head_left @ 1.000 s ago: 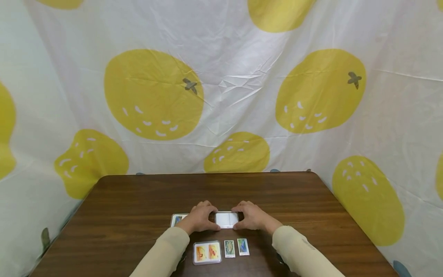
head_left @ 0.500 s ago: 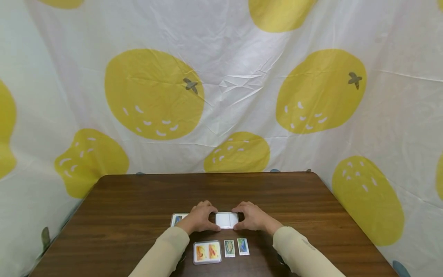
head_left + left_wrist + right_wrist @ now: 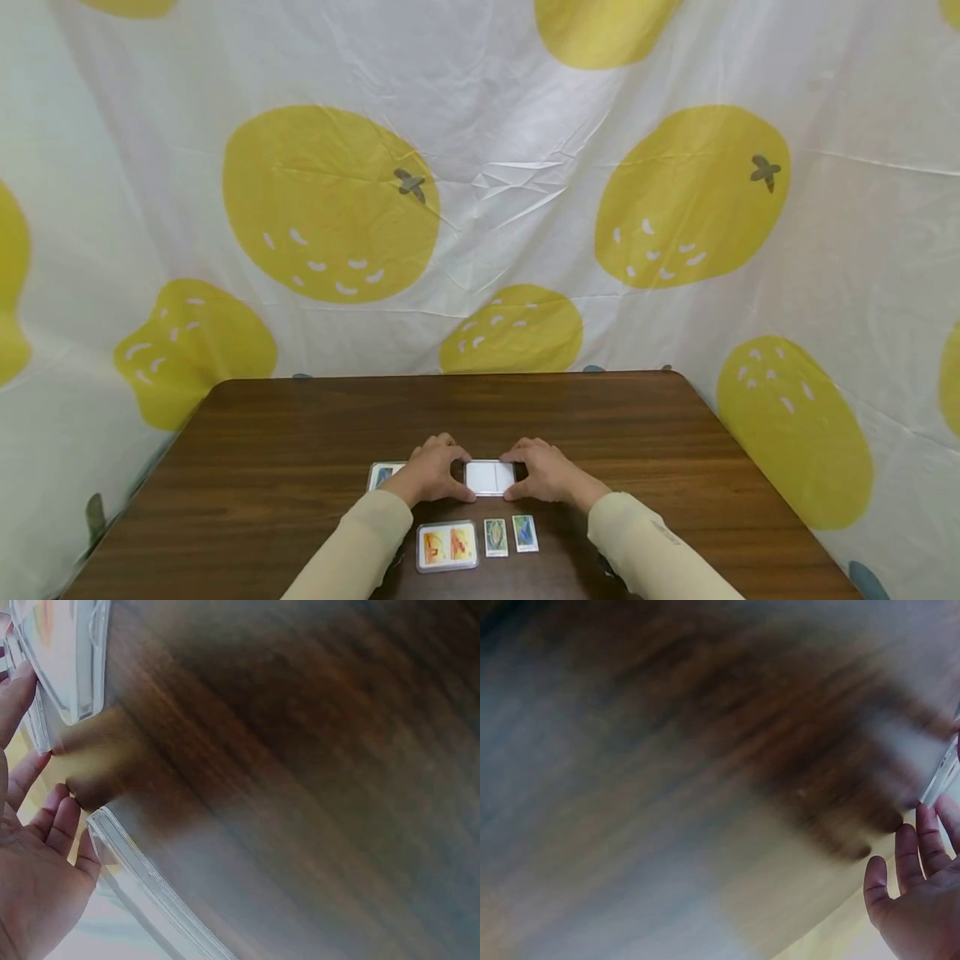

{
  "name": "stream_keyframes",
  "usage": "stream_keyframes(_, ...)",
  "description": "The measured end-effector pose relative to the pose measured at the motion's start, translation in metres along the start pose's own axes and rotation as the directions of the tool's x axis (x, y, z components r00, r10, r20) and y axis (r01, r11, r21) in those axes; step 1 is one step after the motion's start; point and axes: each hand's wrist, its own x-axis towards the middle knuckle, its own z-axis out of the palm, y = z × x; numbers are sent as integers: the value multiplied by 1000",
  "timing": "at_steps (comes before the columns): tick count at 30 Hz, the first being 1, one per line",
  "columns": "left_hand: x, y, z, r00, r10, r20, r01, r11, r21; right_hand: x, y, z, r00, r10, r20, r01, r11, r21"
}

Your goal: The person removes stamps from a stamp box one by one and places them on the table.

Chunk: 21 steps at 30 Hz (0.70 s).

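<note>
In the head view a clear plastic case [image 3: 490, 478] with a white inside split by a thin line lies between both hands. My left hand [image 3: 433, 472] grips its left end between thumb and index finger. At the right end, my right hand [image 3: 547, 473] holds it the same way. The left wrist view shows the left hand [image 3: 37, 877] at the far left, beside clear case edges. Only part of the right hand [image 3: 922, 900] appears in the right wrist view, fingertips near a thin clear edge.
Nearer me lie a clear case with two orange pictures [image 3: 447, 547], a green stamp-like card [image 3: 496, 537] and a blue one [image 3: 525, 533]. Another case [image 3: 384, 475] sits partly hidden behind the left hand. A patterned cloth [image 3: 517, 208] hangs behind the wooden table [image 3: 300, 425].
</note>
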Motion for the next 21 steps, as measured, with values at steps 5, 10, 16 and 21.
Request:
stream_keyframes(5,-3,5,-3,999,-40,-2,40,999,7,1,0,0,1000,22,7,-22,1000,12)
stream_keyframes(10,-2,7,-4,998,-59,-11,60,998,21,4,0,-1,999,40,8,-41,999,14)
stream_keyframes(16,2,7,-4,998,-62,-24,63,997,36,8,-2,-4,999,46,8,-46,999,15)
stream_keyframes(21,2,8,-4,997,-77,-18,78,996,35,10,-2,-5,998,63,18,-64,998,20)
